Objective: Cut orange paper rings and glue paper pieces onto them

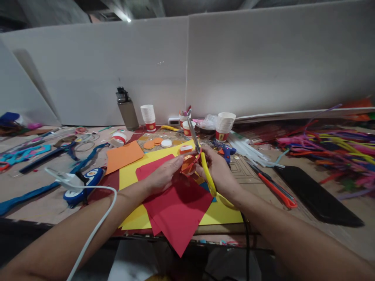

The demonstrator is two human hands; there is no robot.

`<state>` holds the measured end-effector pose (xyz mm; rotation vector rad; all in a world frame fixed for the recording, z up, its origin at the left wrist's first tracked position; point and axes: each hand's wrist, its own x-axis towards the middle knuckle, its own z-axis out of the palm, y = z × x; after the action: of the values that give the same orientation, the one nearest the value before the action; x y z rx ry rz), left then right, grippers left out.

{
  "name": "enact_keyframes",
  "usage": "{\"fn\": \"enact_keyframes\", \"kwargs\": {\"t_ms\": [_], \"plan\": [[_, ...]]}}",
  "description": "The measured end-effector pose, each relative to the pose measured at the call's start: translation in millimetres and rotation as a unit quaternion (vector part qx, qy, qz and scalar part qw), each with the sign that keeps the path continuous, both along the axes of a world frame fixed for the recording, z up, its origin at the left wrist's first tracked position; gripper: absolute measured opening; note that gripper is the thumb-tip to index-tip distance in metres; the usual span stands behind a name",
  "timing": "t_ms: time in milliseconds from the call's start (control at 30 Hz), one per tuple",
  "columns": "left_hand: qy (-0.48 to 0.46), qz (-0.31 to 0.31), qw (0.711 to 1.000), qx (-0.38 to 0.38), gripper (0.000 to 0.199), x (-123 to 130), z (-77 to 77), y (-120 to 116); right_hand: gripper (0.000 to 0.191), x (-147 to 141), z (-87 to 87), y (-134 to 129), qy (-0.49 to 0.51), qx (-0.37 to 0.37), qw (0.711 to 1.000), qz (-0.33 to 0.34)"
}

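Pinching a small orange and red craft piece [189, 164] between thumb and fingers, the left hand [165, 173] holds it above the red paper sheets [178, 212]. The right hand [218, 169] is closed on the yellow-handled scissors [205, 166], right beside the piece, their blades pointing up and away; whether the blades touch it, I cannot tell. Beneath the red sheets lies yellow paper [137, 218], with an orange sheet [124, 156] overlapping its left side. Just beyond are orange discs [149, 145] and a white disc [166, 143]. A blue glue gun [227, 152] lies near the right hand; farther right are a red utility knife [277, 189], a flat black slab [318, 195] and a heap of colored pipe cleaners [331, 156]. Toward the white partition [263, 62] stand a left stack of paper cups [148, 115], a right stack [225, 123] and a dark-topped bottle [128, 113].
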<state>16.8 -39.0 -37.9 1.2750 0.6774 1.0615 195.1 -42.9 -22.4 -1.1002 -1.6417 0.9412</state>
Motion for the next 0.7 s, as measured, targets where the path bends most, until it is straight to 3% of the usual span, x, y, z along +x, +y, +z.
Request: {"fn": "enact_keyframes", "kwargs": {"t_ms": [100,167,433,600,700], "plan": [[-0.031,-0.094,0.991,-0.089,0.043,-0.5,4.6,-0.1,0.045,-0.4,1.6,0.8,0.018,-0.013,1.000,0.019],[-0.071,-0.105,0.984,-0.122,0.039,-3.0,7.6,2.9,0.044,0.0,3.9,1.2,0.039,-0.028,0.999,0.026],[-0.182,0.014,0.973,-0.139,0.041,-25.3,13.5,28.7,0.040,5.7,15.6,-4.4,0.055,-0.017,0.998,0.040],[-0.187,0.082,0.971,-0.127,0.041,-22.4,19.1,28.9,0.036,2.0,21.2,-11.7,-0.001,0.007,0.996,0.084],[-0.186,0.081,0.974,-0.098,0.038,-18.3,19.1,25.2,0.035,-0.2,18.1,-11.9,0.004,0.008,0.995,0.097]]}}
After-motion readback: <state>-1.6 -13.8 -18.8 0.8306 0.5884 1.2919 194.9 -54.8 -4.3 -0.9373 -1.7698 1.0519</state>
